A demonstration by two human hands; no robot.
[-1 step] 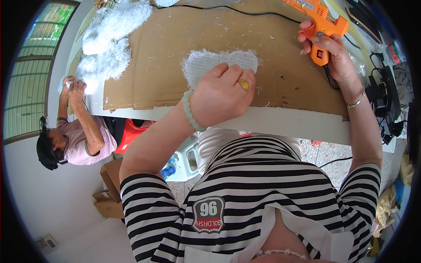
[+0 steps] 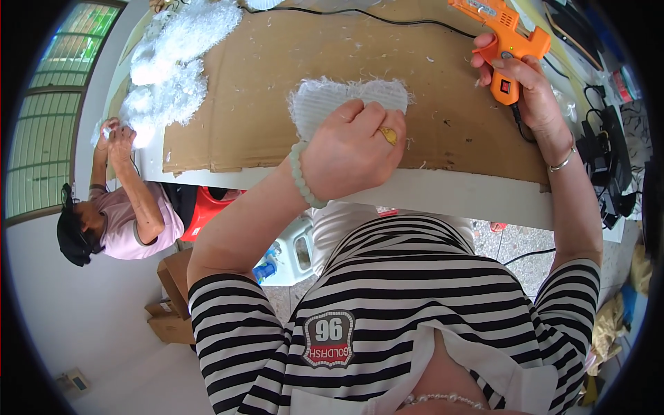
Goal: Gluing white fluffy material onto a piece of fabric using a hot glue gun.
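Observation:
My right hand (image 2: 529,83) is wrapped round the grip of an orange hot glue gun (image 2: 515,43), at the upper right. The gun's nozzle end points to the upper left, and a black cord leaves its grip. My left hand (image 2: 354,145), closed, lies over the near right part of a white ribbed cloth piece (image 2: 321,104) with frayed edges. Its fingertips are hidden beneath the hand; they appear to pinch the cloth. The cloth lies on a brown cardboard sheet (image 2: 242,131).
Fluffy white material (image 2: 169,83) is heaped at the far left. A seated person (image 2: 131,221) there handles some of it. Black adapters and cables (image 2: 605,152) crowd the right edge. A black cord (image 2: 360,12) crosses the back of the cardboard. White threads are scattered over it.
My left hand has shifted very slightly to the right, and the cloth with it. My right hand and the glue gun are almost unmoved.

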